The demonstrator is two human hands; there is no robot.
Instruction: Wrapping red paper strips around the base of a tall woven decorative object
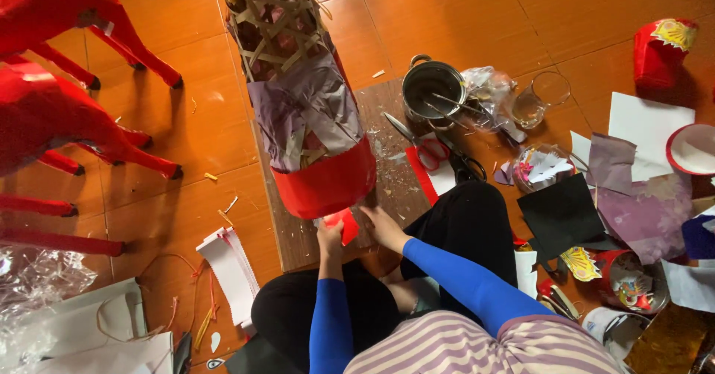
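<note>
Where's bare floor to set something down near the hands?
Free: tiled floor between the red paper animals and the bamboo-frame lantern; also top right, between the metal pot and the red cup. Crowded: right of the black-clad knee, with paper sheets, scissors and a glass.

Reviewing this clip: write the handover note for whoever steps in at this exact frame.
Left hand: pinching a small red paper piece at the near rim of the frame.
Right hand: fingers on the same rim, just beside the red piece.
Woven bamboo frame: lying on the wooden board, far end bare, middle covered in grey-purple paper, near end wrapped in a red paper band.
Red-handled scissors and a steel pot lie on the board to the right.
Done: purple layer, red band. Left: bare lattice uncovered; red piece not yet flat.
</note>
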